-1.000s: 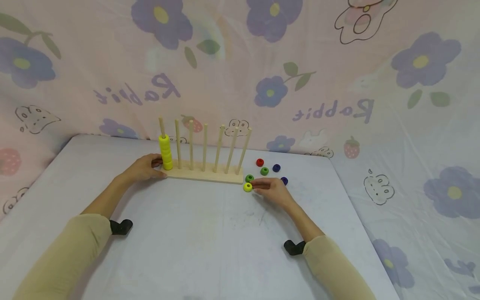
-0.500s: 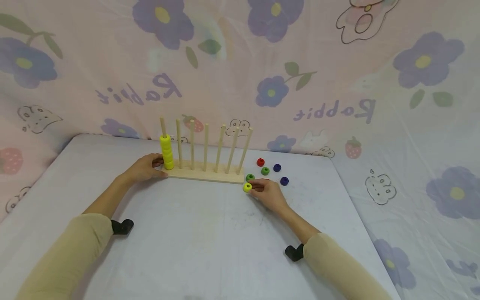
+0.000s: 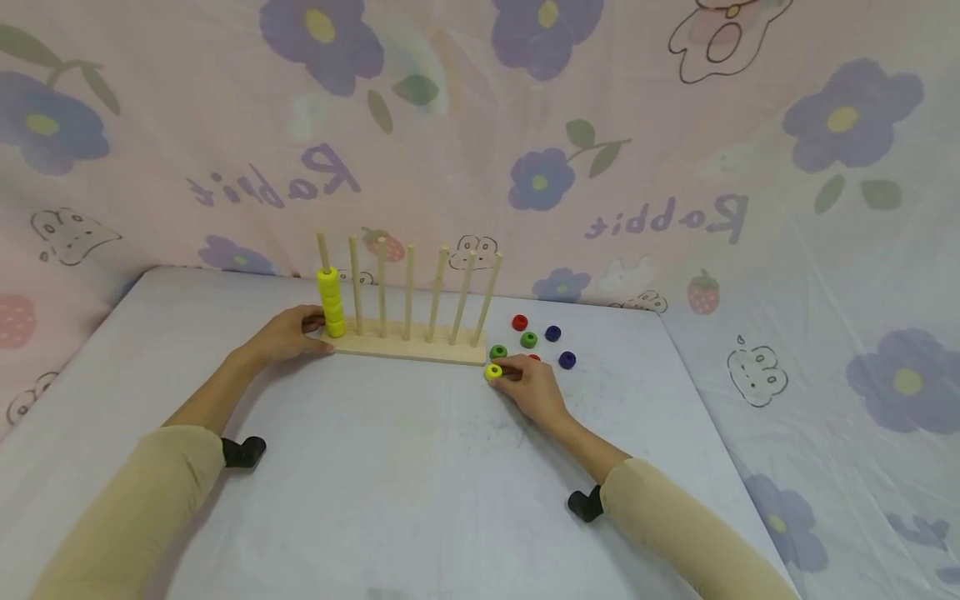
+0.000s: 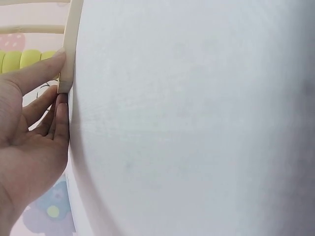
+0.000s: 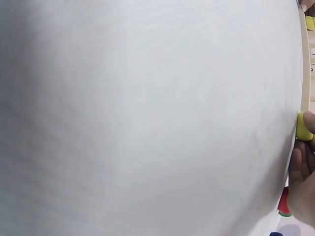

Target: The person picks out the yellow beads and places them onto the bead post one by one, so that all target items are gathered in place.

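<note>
A wooden peg stand (image 3: pixel 420 350) with a row of upright pegs stands at the back of the table. Yellow beads (image 3: pixel 331 302) are stacked on its leftmost peg; the other pegs are bare. My left hand (image 3: pixel 285 336) grips the stand's left end, thumb on the base edge (image 4: pixel 70 46) and fingers behind it in the left wrist view. Just off the stand's right end, my right hand (image 3: pixel 536 387) pinches a yellow bead (image 3: pixel 492 372) between thumb and fingers. That bead (image 5: pixel 303 127) shows at the right edge of the right wrist view, partly covered by the thumb.
Loose beads lie right of the stand: a red bead (image 3: pixel 520 322), a green bead (image 3: pixel 528 340), another green bead (image 3: pixel 498 352) close to my right fingers, and two dark blue beads (image 3: pixel 567 360). Another red bead (image 3: pixel 533 357) is mostly hidden behind my right hand. A patterned cloth (image 3: pixel 645 150) hangs behind the table.
My right fingers have closed on the yellow bead and shifted slightly left with it. A blue bead that the hand partly covered is now fully visible. The left hand and stand stay put.
</note>
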Motion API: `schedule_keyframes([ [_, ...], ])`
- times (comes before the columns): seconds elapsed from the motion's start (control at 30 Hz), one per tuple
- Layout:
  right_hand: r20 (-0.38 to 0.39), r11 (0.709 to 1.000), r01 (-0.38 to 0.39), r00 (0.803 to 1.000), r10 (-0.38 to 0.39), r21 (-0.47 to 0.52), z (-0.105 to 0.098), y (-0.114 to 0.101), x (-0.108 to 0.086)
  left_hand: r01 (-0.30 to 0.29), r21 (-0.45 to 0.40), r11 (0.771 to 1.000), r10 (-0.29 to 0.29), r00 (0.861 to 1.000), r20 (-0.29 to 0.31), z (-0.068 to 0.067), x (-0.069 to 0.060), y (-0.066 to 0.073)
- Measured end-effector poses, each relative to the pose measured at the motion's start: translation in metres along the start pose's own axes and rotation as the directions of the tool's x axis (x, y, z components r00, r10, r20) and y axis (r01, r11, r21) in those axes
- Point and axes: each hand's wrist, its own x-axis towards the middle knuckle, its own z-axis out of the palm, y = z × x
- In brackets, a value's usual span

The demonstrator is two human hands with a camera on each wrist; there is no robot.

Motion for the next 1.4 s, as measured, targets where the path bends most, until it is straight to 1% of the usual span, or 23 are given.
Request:
schedule_keyframes([
  [0.17,0.002,1.000,-0.013,1.000,0.013,-0.007,-0.001,0.001,0.001,0.003,0.007,1.000,-0.003,1.000,0.005,-0.001,0.003,-0.001],
  [0.3,0.030,1.000,-0.030,0.999,0.030,-0.001,-0.003,0.001,0.002,0.018,0.013,1.000,-0.018,1.000,0.004,-0.001,0.003,-0.003],
  [0.43,0.053,0.998,-0.060,0.997,0.059,0.005,-0.005,-0.001,0.004,0.004,0.005,1.000,-0.004,1.000,0.000,0.000,0.002,-0.002],
  [0.6,0.077,0.997,-0.072,0.994,0.072,-0.002,-0.005,-0.003,0.005,-0.007,-0.012,1.000,0.008,1.000,0.010,0.002,0.002,-0.003],
  [0.73,0.100,0.996,-0.084,0.992,0.082,0.012,-0.007,-0.008,0.006,-0.003,0.000,1.000,0.003,1.000,0.005,0.002,0.003,-0.006],
  [0.9,0.098,0.994,-0.090,0.992,0.084,0.059,-0.012,-0.016,0.011,-0.001,-0.011,1.000,0.001,1.000,-0.003,0.001,0.005,-0.008],
  [1.03,0.073,0.994,-0.042,0.997,0.035,0.101,-0.018,-0.021,0.012,0.000,-0.024,1.000,0.000,1.000,-0.003,0.001,0.004,-0.006],
  [1.17,0.026,0.991,0.046,0.998,-0.050,0.128,-0.021,-0.026,0.014,0.003,-0.019,1.000,-0.003,1.000,-0.004,0.001,0.004,-0.005],
  [1.3,-0.011,0.975,0.136,0.991,-0.136,0.175,-0.023,-0.033,0.016,0.013,-0.021,1.000,-0.013,1.000,0.003,0.000,0.003,-0.003],
  [1.4,-0.016,0.962,0.184,0.983,-0.184,0.200,-0.025,-0.040,0.016,0.023,-0.027,0.999,-0.023,1.000,0.005,-0.001,0.003,-0.003],
])
